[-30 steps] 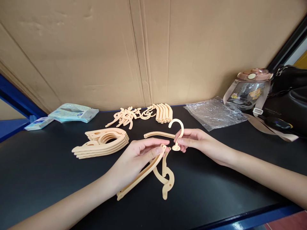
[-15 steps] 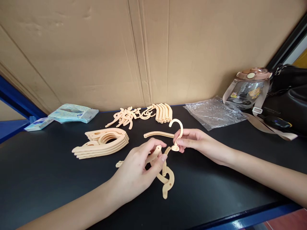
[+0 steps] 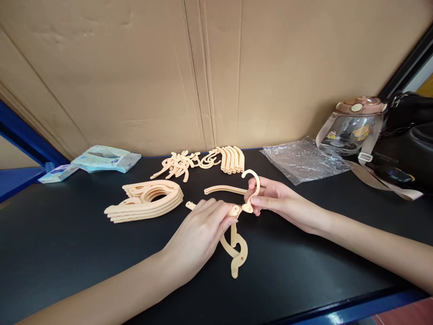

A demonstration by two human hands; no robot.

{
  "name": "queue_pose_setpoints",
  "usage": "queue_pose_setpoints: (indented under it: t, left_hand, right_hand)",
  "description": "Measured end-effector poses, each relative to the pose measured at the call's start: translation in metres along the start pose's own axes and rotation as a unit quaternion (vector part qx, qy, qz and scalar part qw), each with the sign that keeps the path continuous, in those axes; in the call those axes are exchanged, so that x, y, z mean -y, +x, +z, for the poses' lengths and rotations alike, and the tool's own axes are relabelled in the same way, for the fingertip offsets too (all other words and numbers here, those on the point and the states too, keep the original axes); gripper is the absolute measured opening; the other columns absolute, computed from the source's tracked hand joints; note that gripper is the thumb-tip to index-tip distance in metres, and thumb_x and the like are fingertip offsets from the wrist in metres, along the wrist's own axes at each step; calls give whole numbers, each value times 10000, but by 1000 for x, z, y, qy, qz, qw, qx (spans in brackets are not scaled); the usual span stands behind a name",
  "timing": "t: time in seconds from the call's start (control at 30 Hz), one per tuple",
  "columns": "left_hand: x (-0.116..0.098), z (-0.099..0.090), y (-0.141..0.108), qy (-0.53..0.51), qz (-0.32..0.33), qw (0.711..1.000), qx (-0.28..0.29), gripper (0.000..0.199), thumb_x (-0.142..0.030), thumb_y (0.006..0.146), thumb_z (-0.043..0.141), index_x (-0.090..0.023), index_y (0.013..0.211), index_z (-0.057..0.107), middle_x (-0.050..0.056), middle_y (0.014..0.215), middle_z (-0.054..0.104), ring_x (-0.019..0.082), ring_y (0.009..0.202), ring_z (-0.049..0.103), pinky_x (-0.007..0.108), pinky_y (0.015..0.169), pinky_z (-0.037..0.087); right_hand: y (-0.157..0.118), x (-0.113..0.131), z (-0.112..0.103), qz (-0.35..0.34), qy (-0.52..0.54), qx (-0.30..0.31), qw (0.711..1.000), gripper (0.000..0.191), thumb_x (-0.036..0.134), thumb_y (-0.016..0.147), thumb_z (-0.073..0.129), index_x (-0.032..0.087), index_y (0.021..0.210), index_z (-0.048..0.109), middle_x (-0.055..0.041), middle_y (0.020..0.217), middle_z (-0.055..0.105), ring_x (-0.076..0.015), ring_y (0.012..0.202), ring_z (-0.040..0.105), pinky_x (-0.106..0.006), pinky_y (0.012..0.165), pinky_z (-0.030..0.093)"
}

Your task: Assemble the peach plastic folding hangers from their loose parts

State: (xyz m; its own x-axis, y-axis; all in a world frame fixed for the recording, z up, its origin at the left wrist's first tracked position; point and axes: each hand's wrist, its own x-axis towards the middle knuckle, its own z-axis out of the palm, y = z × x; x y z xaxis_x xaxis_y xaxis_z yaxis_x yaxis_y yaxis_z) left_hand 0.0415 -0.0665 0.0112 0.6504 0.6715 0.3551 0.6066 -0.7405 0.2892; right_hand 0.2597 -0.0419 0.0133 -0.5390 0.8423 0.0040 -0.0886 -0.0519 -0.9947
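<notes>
Hook of curved beige plastic (image 3: 259, 183) sits gripped in the right hand (image 3: 280, 197), just beside a slim beige plastic arm (image 3: 234, 211) pinched in the left hand (image 3: 199, 234). Joining seems the step in hand; next calls for aligning their ends.

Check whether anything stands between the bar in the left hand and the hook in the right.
Possibly a strip: its tip shows between bar and hook, but it may lie below them. Nothing else visible does.
</notes>
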Motion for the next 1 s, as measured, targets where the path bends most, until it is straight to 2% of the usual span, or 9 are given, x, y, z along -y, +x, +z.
queue_pose_setpoints:
  t: [0.1, 0.4, 0.67, 0.8, 1.0]
  left_hand:
    - [-1, 0, 1, 32, 25, 999, 1, 371, -291, 1043, 223, -204, 808, 497, -1, 733, 583, 168, 666, 485, 305, 641, 365]
    - [0, 1, 2, 53, 73, 996, -6, 352, -270, 1043, 246, -179, 861, 533, 10, 754, 586, 163, 660, 453, 303, 646, 340]
    - [3, 5, 1, 102, 95, 990, 5, 346, -259, 1039, 277, -142, 960, 593, 34, 795, 622, 177, 695, 489, 320, 654, 322]
    - [2, 6, 1, 132, 107, 986, -2, 328, -244, 1035, 294, -143, 955, 595, 24, 756, 604, 176, 670, 494, 320, 628, 306]
    - [1, 9, 1, 174, 107, 979, -24, 279, -228, 1030, 324, -141, 969, 582, 19, 750, 619, 183, 662, 522, 320, 628, 308]
  right_hand:
    - [0, 0, 0, 0, 3, 4, 1000, 285, 325, 817, 698, 212, 918, 457, 16, 807, 601, -107, 689, 509, -274, 710, 435]
    - [-1, -4, -2, 13, -7, 13, 1000, 383, 265, 846, 657, 200, 1180, 480, 21, 805, 603, -112, 703, 533, -287, 746, 421]
    - [-2, -5, 3, 7, -28, -7, 1000, 377, 251, 818, 680, 200, 1141, 492, 34, 748, 615, -122, 704, 539, -304, 757, 428]
    - [-2, -3, 8, 14, -49, -34, 998, 339, 249, 818, 670, 193, 1106, 500, 32, 761, 602, -122, 716, 544, -306, 766, 441]
    - [-1, -4, 9, 12, -55, -39, 998, 325, 260, 806, 679, 198, 1056, 480, 29, 762, 608, -123, 716, 553, -312, 764, 452]
